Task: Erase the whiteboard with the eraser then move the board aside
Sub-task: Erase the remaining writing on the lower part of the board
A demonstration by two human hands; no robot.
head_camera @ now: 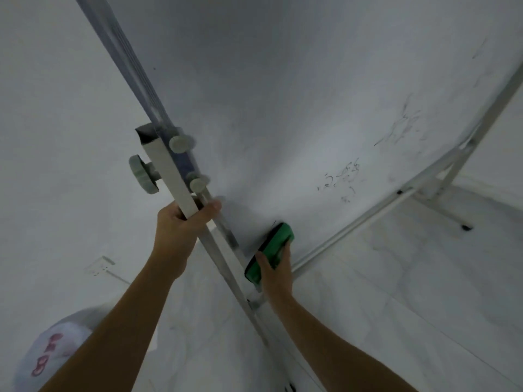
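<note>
A large whiteboard [283, 94] on a metal stand fills the upper view. Faint dark marker traces [343, 176] remain at its lower right, with more higher up near the right edge. My left hand [184, 224] grips the white upright post [169, 171] of the stand, just below its grey knobs. My right hand [276, 271] holds a green eraser [268, 250] with a black pad, pressed flat against the board near its lower left corner.
Grey clamp knobs [144, 174] stick out from the post. The stand's legs [450, 210] spread over a pale marble floor at right. A white wall with a socket [100, 265] lies left. A white garment with red print [53, 352] shows bottom left.
</note>
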